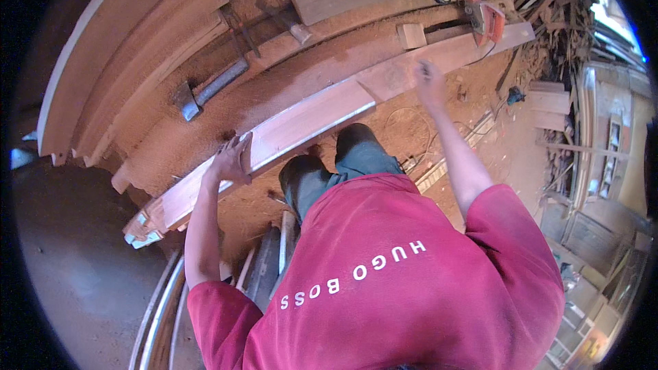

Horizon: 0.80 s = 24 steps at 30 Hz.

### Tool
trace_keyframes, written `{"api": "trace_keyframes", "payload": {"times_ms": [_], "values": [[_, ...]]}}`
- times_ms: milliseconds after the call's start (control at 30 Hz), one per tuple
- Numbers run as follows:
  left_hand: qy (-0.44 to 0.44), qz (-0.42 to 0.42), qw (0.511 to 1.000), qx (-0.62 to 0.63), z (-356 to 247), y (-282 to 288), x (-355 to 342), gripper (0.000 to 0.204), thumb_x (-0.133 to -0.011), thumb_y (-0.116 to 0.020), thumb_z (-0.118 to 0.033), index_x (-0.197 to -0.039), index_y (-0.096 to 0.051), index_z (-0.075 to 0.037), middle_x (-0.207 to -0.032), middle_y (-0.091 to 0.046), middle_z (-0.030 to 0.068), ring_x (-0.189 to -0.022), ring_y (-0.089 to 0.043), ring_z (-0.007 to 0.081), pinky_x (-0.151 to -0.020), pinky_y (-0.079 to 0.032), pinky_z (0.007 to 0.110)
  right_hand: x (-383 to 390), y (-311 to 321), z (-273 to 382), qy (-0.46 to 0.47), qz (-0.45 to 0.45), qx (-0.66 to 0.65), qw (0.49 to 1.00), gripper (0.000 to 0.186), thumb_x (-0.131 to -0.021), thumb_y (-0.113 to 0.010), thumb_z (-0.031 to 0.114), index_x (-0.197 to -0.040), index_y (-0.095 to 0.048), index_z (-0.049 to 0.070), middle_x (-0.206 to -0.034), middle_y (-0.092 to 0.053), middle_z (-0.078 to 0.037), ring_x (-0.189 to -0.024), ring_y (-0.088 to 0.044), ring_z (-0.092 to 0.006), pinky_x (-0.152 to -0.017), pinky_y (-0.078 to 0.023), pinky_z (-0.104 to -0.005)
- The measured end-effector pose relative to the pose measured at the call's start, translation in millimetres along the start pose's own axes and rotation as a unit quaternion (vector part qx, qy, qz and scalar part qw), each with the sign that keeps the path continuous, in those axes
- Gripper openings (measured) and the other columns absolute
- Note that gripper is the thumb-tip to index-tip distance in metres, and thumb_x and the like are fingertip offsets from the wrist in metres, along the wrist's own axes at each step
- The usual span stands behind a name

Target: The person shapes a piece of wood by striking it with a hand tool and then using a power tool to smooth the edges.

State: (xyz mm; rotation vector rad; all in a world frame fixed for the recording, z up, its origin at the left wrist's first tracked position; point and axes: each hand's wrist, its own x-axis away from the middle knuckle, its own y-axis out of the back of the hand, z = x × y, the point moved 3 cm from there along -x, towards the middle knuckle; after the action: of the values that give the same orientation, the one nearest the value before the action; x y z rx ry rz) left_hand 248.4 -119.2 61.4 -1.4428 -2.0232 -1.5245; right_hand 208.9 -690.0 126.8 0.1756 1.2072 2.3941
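A long, pale reddish wooden plank (308,123) lies slantwise across the bench in front of my knees. My left hand (234,159) grips its near part, thumb and fingers closed about the edges. Farther right, my right hand (428,83) is closed at or just above a wider board (391,75) that meets or overlaps the plank's far end. Whatever the right fingers hold, if anything, is too small to make out. Beyond that hand, a small wooden block (411,36) sits by the board, and an orange-red power tool (485,19) stands at its far right.
A hatchet-like tool (186,101) with a grey handle lies on the sawdust-covered bench. Large boards (137,48) are stacked at the far left. A cable (428,137) trails on the floor at right, near scrap wood (558,44). Long strips (161,301) lie at lower left.
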Motion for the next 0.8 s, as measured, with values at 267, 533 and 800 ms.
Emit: {"api": "trace_keyframes", "payload": {"times_ms": [267, 533, 800], "values": [[0.048, 0.091, 0.953, 0.285, 34.1, 54.6, -37.6, 0.081, -0.067, -0.086, -0.015, -0.141, -0.054, -0.006, -0.096, -0.074, 0.0057, -0.086, -0.063, 0.0099, -0.074, -0.052, 0.030, 155.7, 65.8, -135.5, -0.188, 0.076, 0.138, 0.969, 0.028, -0.096, -0.061, 0.025, -0.111, -0.068, 0.002, -0.105, -0.070, -0.023, -0.099, -0.069, -0.0363, -0.084, -0.054, -0.0423], [-0.003, -0.035, 0.998, -0.061, -28.0, -4.8, 4.0, 0.120, -0.062, -0.091, -0.028, -0.159, -0.020, -0.031, -0.159, -0.029, 0.0182, -0.148, -0.026, 0.0412, -0.112, -0.034, 0.063, 207.4, 19.6, -107.8, -0.136, 0.193, 0.093, 0.967, 0.032, -0.095, -0.063, 0.029, -0.112, -0.068, 0.003, -0.107, -0.070, -0.022, -0.099, -0.068, -0.0382, -0.087, -0.053, -0.0438], [0.084, -0.133, 0.976, -0.149, -48.8, -46.8, 14.6, 0.141, -0.047, -0.095, -0.037, -0.159, -0.011, -0.037, -0.158, -0.026, 0.0203, -0.145, -0.029, 0.0390, -0.105, -0.033, 0.071, 160.9, 9.5, -61.6, -0.101, 0.257, 0.065, 0.959, 0.032, -0.096, -0.063, 0.029, -0.112, -0.067, 0.002, -0.102, -0.070, -0.022, -0.094, -0.069, -0.0366, -0.084, -0.054, -0.0438]]}}
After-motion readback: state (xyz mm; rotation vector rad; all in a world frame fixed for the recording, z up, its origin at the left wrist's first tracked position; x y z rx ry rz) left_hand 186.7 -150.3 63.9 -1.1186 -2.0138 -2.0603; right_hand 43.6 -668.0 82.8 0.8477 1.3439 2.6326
